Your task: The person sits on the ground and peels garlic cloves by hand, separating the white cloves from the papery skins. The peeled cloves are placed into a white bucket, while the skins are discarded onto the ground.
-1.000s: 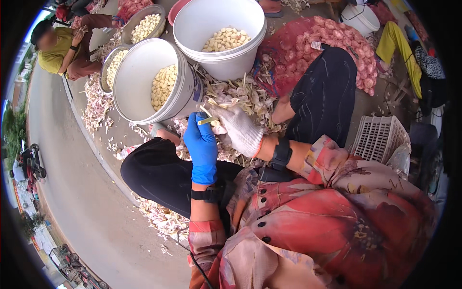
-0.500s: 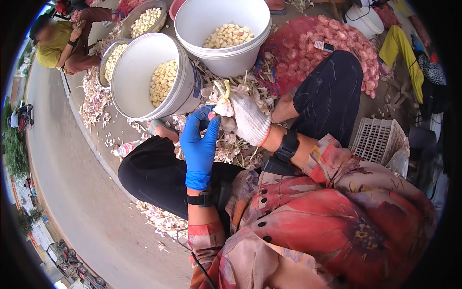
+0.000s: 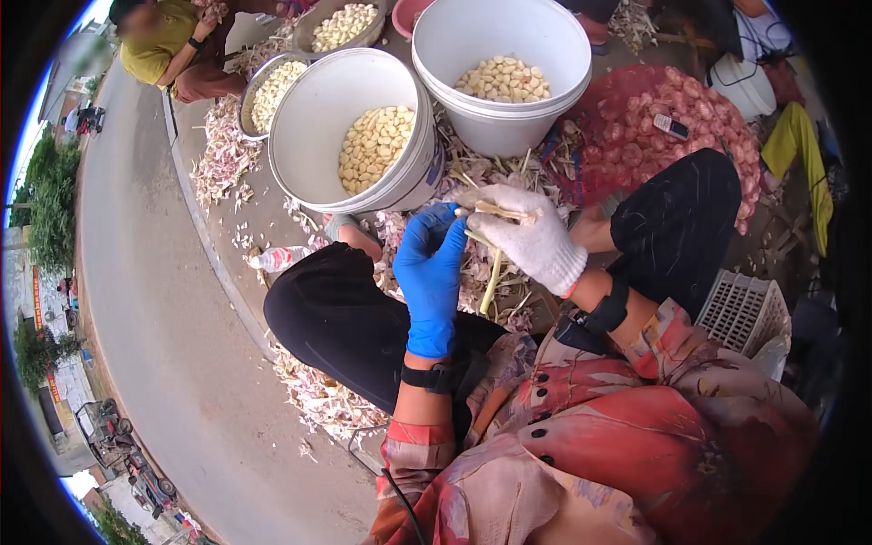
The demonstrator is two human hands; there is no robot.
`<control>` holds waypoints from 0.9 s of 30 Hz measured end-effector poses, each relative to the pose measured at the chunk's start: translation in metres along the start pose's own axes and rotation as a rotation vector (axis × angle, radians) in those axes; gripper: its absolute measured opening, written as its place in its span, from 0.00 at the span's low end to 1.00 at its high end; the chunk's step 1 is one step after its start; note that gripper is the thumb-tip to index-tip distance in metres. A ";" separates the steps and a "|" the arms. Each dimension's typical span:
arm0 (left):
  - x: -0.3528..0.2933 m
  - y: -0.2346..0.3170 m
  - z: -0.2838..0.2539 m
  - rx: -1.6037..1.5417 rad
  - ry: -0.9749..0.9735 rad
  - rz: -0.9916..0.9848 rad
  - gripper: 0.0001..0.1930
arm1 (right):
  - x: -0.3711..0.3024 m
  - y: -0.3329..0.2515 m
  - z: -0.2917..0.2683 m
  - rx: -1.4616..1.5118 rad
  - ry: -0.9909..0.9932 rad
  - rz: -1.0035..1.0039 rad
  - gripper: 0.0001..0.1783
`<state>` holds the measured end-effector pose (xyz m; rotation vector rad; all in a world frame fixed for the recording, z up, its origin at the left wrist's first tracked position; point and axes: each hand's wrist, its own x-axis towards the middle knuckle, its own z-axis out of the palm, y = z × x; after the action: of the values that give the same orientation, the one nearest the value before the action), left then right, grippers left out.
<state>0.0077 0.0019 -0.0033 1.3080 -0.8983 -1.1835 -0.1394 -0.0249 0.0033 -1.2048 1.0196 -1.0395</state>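
My left hand (image 3: 427, 272), in a blue glove, is closed with thumb and forefinger pinched around a small pale garlic clove (image 3: 461, 212). Right beside it, my right hand (image 3: 536, 238), in a white knit glove, is closed on a garlic stalk (image 3: 491, 280) whose yellow-green length hangs below the fingers. Dry skin shows at that thumb. The fingertips almost meet, so what lies between them is partly hidden. Just beyond my hands stand two white buckets: the left bucket (image 3: 295, 127), tilted toward the right, and the right bucket (image 3: 509, 113). Both hold peeled cloves (image 3: 375, 145).
Garlic skins (image 3: 227, 154) litter the ground. A red mesh sack of garlic bulbs (image 3: 636, 136) lies far right with a phone (image 3: 671, 126) on it. Nearby are a white plastic basket (image 3: 740, 313), a bottle (image 3: 280, 258) and metal bowls (image 3: 270, 95). Another person (image 3: 168, 45) sits far left.
The garlic bulb with its upright stalk between my hands no longer shows; the stalk now hangs down from my right hand. A small clove has appeared at my left fingertips. The view has shifted.
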 end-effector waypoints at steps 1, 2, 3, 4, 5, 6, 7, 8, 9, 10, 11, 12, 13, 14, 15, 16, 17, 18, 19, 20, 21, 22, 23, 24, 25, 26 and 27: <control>-0.002 -0.004 -0.004 0.036 0.021 0.040 0.10 | -0.001 -0.003 0.003 -0.058 -0.006 0.006 0.14; -0.002 -0.007 -0.006 0.075 0.044 0.082 0.09 | 0.000 -0.005 0.004 -0.112 -0.011 0.011 0.14; -0.004 -0.005 -0.005 0.122 0.058 0.099 0.09 | 0.000 0.001 0.003 -0.167 -0.003 -0.027 0.16; -0.004 0.001 -0.001 0.144 0.051 0.082 0.09 | 0.002 0.004 0.004 -0.177 0.045 -0.101 0.16; -0.006 0.002 0.001 0.133 0.053 0.067 0.09 | 0.001 0.006 0.003 -0.353 0.086 -0.228 0.16; -0.007 0.004 0.001 0.124 0.055 0.051 0.10 | 0.000 0.006 0.002 -0.528 0.125 -0.355 0.17; -0.006 0.008 0.003 0.138 0.050 0.060 0.10 | 0.001 0.004 -0.001 -0.602 0.099 -0.412 0.18; -0.005 0.010 0.003 0.156 0.046 0.062 0.10 | 0.001 -0.003 -0.003 -0.672 0.071 -0.464 0.20; -0.005 0.005 0.002 0.168 0.044 0.079 0.09 | 0.001 -0.007 -0.004 -0.741 0.041 -0.515 0.21; -0.005 0.003 0.001 0.190 0.046 0.080 0.08 | 0.000 -0.009 -0.004 -0.777 0.020 -0.530 0.22; -0.004 0.003 0.000 0.211 0.049 0.090 0.08 | 0.001 -0.012 -0.004 -0.813 0.001 -0.555 0.24; -0.003 0.003 -0.001 0.231 0.053 0.101 0.07 | 0.001 -0.014 -0.003 -0.849 -0.020 -0.580 0.25; -0.005 0.000 -0.005 0.329 0.053 0.134 0.08 | -0.001 -0.007 -0.002 -0.854 -0.016 -0.615 0.23; -0.004 -0.001 -0.007 0.156 0.053 0.019 0.08 | 0.000 -0.007 -0.003 -0.790 -0.015 -0.631 0.21; -0.002 -0.002 -0.007 -0.019 0.052 -0.095 0.09 | 0.002 -0.008 -0.004 -0.724 -0.015 -0.647 0.20; -0.001 -0.003 -0.009 -0.194 0.049 -0.206 0.10 | 0.004 -0.008 -0.004 -0.659 -0.016 -0.662 0.18; 0.003 -0.003 -0.011 -0.358 0.048 -0.263 0.12 | 0.002 -0.008 -0.002 -0.495 0.050 -0.481 0.13; 0.004 -0.001 -0.010 -0.306 0.066 -0.237 0.12 | 0.001 -0.010 -0.001 -0.408 0.042 -0.381 0.12; 0.004 0.002 -0.009 -0.253 0.084 -0.211 0.12 | 0.001 -0.011 0.000 -0.322 0.035 -0.280 0.11; 0.003 0.004 -0.008 -0.197 0.107 -0.189 0.12 | 0.001 -0.012 0.001 -0.231 0.024 -0.175 0.11; 0.002 0.003 -0.007 -0.223 0.083 -0.200 0.11 | 0.001 -0.016 0.002 -0.216 0.022 -0.120 0.11; 0.002 0.003 -0.006 -0.220 0.071 -0.177 0.11 | 0.003 -0.012 0.004 -0.227 0.021 -0.136 0.11; 0.001 0.002 -0.006 -0.214 0.055 -0.156 0.11 | 0.004 -0.006 0.006 -0.235 0.025 -0.151 0.11; 0.001 0.002 -0.006 -0.208 0.038 -0.136 0.11 | 0.004 -0.003 0.007 -0.244 0.030 -0.166 0.11; 0.001 0.005 -0.006 -0.167 0.039 -0.106 0.12 | 0.004 -0.002 0.006 -0.332 0.035 -0.255 0.12; 0.001 0.005 -0.007 -0.129 0.031 -0.077 0.13 | 0.006 -0.004 0.006 -0.418 0.040 -0.345 0.14; 0.000 0.005 -0.007 -0.092 0.022 -0.048 0.13 | 0.008 -0.007 0.006 -0.504 0.046 -0.436 0.15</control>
<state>0.0150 0.0027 0.0005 1.2719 -0.7916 -1.2307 -0.1328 -0.0317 0.0099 -1.8832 1.1199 -1.1821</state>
